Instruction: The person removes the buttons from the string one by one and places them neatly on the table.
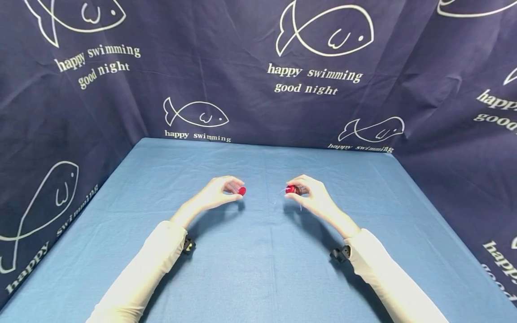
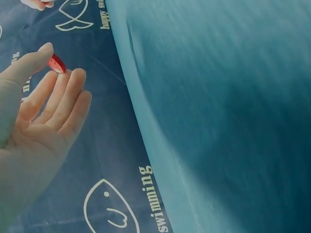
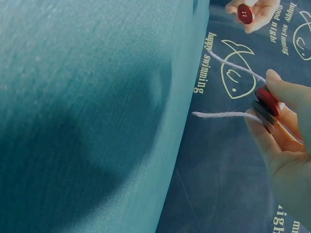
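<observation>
A: Head view, item one?
B: Left hand (image 1: 218,194), raised over the middle of the blue table (image 1: 258,269), is pinching a single red button (image 1: 242,191) between thumb and fingertips.
A: Item two?
B: Right hand (image 1: 313,195), level with it and a little to the right, is gripping a small stack of buttons (image 1: 292,189), a thin white string (image 1: 278,197) trailing from it towards the left. The two hands are staying apart, white sleeves (image 1: 149,269) reaching back to the near edge.
A: Left wrist view?
B: The left hand (image 2: 34,121) is showing its thumb and forefinger closing on the red button (image 2: 57,63) edge-on; the other fingers are lying nearly straight. Navy fish-print cloth (image 2: 112,194) is hanging behind.
A: Right wrist view?
B: The right hand (image 3: 286,141) is clamping the stack of buttons (image 3: 267,104), red on top, darker ones beneath, under its thumb. Two ends of string (image 3: 223,115) are sticking out leftwards. The red button (image 3: 245,13) is showing far off, top right.
</observation>
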{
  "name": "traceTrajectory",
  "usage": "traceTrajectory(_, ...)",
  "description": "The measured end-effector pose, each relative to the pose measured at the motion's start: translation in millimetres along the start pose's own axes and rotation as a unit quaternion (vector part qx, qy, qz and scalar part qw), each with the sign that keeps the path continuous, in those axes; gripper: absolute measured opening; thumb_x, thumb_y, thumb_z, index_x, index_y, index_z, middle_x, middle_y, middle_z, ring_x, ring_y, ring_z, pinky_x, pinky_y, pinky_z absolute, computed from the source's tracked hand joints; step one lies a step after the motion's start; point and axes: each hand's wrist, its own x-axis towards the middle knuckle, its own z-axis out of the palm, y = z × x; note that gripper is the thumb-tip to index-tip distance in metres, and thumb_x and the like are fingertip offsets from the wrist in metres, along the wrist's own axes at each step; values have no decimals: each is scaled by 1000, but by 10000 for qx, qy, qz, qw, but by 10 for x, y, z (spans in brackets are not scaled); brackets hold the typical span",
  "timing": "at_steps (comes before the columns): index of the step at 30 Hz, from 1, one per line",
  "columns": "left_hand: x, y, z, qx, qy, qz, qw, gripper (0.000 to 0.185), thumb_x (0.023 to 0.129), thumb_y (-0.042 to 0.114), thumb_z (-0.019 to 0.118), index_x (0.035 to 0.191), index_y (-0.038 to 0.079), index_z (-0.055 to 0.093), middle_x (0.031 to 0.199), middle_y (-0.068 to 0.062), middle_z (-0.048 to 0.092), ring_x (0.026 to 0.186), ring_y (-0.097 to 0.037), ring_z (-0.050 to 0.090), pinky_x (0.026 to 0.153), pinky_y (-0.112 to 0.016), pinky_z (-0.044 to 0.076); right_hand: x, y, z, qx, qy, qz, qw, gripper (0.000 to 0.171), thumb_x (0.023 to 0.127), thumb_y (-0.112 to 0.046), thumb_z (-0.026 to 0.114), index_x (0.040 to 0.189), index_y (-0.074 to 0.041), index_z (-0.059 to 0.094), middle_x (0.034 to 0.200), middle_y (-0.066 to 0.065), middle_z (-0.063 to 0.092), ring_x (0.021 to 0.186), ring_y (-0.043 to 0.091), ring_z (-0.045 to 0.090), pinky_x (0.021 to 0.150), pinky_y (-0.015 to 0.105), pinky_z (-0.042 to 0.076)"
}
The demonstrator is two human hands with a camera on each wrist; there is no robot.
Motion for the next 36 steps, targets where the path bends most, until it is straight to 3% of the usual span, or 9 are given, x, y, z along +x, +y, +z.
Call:
traceTrajectory(9, -35, -40, -33, 254, -92, -54, 9996, 26, 78, 11, 76, 102, 7, 66, 96, -6, 68, 81, -13, 67, 85, -33, 52, -8, -2, -5, 4, -18, 13, 10000, 28, 73, -7, 79, 99, -3, 70, 92, 7, 68, 77, 10, 61, 70, 25, 55)
traceTrajectory(17, -69, -79, -56, 392, -116, 211, 9989, 24, 77, 13, 75, 98, 7, 67, 91, -4, 67, 76, -9, 64, 79, -30, 53, -21, -10, -8, 30, -14, 7, 10000, 28, 72, -7, 79, 98, -3, 70, 92, 8, 68, 76, 9, 60, 69, 25, 55)
traceTrajectory(19, -77, -81, -62, 424, -146, 164, 9989, 23, 77, 15, 76, 98, 8, 67, 89, -2, 67, 75, -8, 64, 79, -30, 53, -25, -14, -5, 49, -7, -8, 10000, 28, 72, -6, 79, 98, -2, 70, 91, 8, 68, 76, 10, 60, 69, 25, 55)
traceTrajectory(27, -75, -84, -70, 754, -614, -585, 9935, 25, 77, 16, 76, 100, 8, 68, 83, -1, 68, 74, -8, 63, 76, -29, 49, -47, -12, 21, 81, -15, 5, 10000, 28, 72, -6, 80, 98, -2, 70, 91, 8, 68, 76, 14, 61, 68, 27, 55)
traceTrajectory(36, -89, -106, -83, 1131, -633, -574, 9899, 26, 75, 18, 77, 97, 7, 68, 86, -2, 66, 70, -7, 58, 68, -24, 47, -58, 10, 50, 121, -39, -11, 9999, 28, 72, -7, 80, 98, -3, 70, 91, 7, 67, 75, 11, 60, 68, 23, 54)
